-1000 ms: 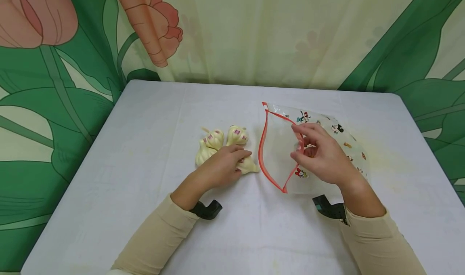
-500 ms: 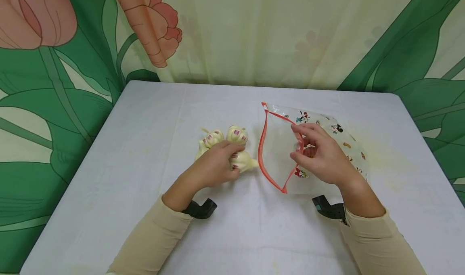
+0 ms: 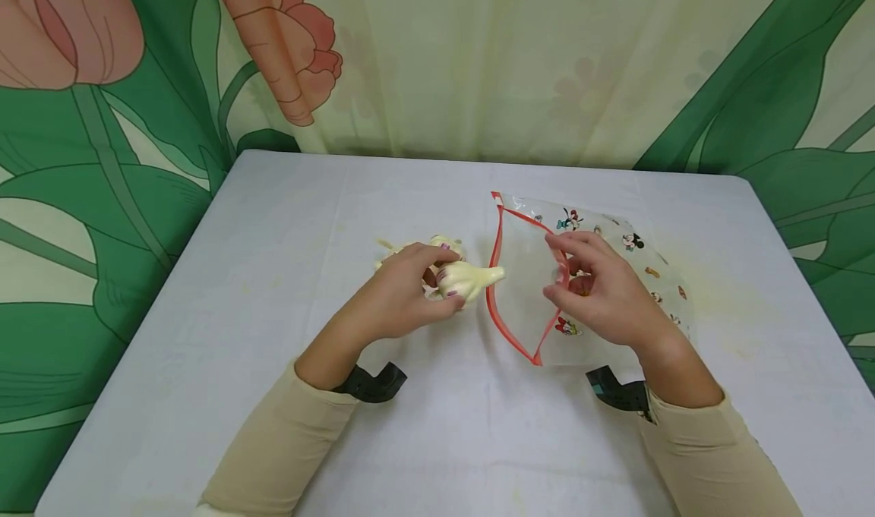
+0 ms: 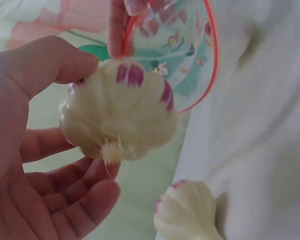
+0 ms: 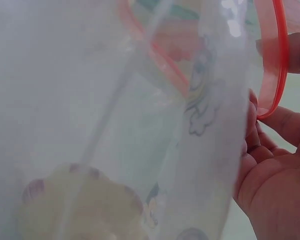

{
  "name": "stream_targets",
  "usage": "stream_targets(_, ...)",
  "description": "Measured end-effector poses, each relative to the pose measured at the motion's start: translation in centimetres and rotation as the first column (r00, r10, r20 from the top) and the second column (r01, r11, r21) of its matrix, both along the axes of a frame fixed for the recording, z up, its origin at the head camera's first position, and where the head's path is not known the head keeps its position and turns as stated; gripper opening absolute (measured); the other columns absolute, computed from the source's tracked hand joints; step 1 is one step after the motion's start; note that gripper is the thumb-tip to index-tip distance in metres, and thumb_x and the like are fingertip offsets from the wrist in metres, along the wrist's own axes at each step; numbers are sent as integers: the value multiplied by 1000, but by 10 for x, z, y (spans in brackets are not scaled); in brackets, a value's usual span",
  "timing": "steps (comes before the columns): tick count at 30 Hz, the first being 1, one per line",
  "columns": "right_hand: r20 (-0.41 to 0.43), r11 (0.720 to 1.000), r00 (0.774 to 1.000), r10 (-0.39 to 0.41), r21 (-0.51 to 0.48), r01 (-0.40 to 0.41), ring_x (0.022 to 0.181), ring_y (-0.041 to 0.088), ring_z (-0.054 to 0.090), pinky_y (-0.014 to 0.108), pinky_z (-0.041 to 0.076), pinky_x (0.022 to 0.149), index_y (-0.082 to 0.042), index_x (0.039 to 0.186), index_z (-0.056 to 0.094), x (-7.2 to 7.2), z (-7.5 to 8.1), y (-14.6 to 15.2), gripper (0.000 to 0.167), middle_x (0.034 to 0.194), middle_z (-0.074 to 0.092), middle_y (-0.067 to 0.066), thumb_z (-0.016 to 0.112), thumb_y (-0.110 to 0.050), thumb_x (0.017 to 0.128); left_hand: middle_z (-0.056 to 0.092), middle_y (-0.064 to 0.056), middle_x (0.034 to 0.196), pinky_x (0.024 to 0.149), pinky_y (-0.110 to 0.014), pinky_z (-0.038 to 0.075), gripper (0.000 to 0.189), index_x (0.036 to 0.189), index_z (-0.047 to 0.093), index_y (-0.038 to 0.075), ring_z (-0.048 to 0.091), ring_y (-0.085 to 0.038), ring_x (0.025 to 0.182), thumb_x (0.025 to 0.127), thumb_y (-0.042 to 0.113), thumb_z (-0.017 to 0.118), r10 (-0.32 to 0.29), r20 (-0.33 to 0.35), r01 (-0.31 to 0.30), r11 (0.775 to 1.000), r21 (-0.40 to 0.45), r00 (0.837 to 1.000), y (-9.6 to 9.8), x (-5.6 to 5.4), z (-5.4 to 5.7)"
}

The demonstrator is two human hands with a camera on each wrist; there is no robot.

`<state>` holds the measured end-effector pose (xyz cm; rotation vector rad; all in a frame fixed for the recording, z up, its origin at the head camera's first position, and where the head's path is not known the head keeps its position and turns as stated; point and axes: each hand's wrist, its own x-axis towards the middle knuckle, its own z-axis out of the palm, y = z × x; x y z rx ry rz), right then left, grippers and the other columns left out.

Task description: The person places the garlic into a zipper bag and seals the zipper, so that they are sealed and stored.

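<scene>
My left hand (image 3: pixel 399 293) grips a pale garlic bulb (image 3: pixel 465 280) with purple marks, its stem pointing right at the bag's mouth in the head view. In the left wrist view the bulb's root end (image 4: pixel 111 150) faces the camera, with thumb and fingers around its side. My right hand (image 3: pixel 604 285) pinches the red rim of a clear zip bag (image 3: pixel 529 266) printed with cartoon figures, and the mouth gapes toward the left. Through the plastic, a garlic bulb (image 5: pixel 82 207) shows in the right wrist view. More garlic bulbs (image 3: pixel 447 244) lie behind my left hand, partly hidden.
A white cloth covers the table (image 3: pixel 273 289). Its far edge meets a curtain (image 3: pixel 478 61) with flower and leaf prints. In the left wrist view another garlic bulb (image 4: pixel 185 210) lies on the cloth below the held one.
My left hand shifted left over the garlic, took hold of one bulb and raised it, turning its stem toward the bag. My right hand and the bag have hardly moved.
</scene>
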<state>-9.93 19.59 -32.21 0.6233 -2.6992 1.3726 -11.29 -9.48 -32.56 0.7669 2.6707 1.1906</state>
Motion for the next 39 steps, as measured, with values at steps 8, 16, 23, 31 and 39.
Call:
stream_targets(8, -10, 1000, 1000, 22, -18, -22, 80, 19, 55, 15, 51, 68, 5, 138, 55, 1, 1, -4, 59, 128, 50, 10, 76, 4, 83, 59, -2, 102, 69, -27, 52, 44, 113, 62, 5, 64, -12, 81, 81, 27, 82, 13, 128, -27, 994, 108, 992, 28, -13, -4)
stream_targets(16, -2, 999, 999, 32, -17, -32, 78, 19, 54, 16, 51, 67, 5, 138, 54, 2, 1, -7, 58, 128, 50, 11, 75, 4, 84, 59, -4, 94, 65, -25, 50, 46, 109, 57, 4, 60, -15, 76, 82, 31, 82, 85, 151, -100, 990, 94, 985, 54, -16, -9)
stream_targets(23, -14, 999, 999, 46, -16, -46, 77, 19, 56, 16, 51, 69, 4, 138, 55, 3, 1, -10, 58, 128, 51, 11, 76, 4, 84, 56, -3, 90, 67, -26, 47, 50, 113, 55, 9, 51, -16, 88, 83, 40, 81, 203, 89, -208, 977, 48, 975, 65, -14, -11)
stream_targets(31, -19, 998, 998, 59, -25, -60, 77, 17, 55, 17, 51, 67, 4, 137, 56, 2, 0, -14, 58, 125, 51, 11, 75, 6, 83, 52, -4, 89, 64, -25, 44, 51, 111, 57, 6, 48, -17, 87, 83, 41, 81, 272, 62, -274, 961, 27, 960, 72, -15, -15)
stream_targets(39, -11, 998, 998, 62, -7, -63, 79, 21, 56, 18, 51, 67, 4, 137, 56, 2, 2, -21, 58, 127, 51, 10, 76, 5, 82, 52, -4, 92, 66, -25, 45, 55, 118, 58, 4, 49, -17, 89, 83, 40, 82, 314, 38, -315, 949, 0, 949, 75, -15, -17)
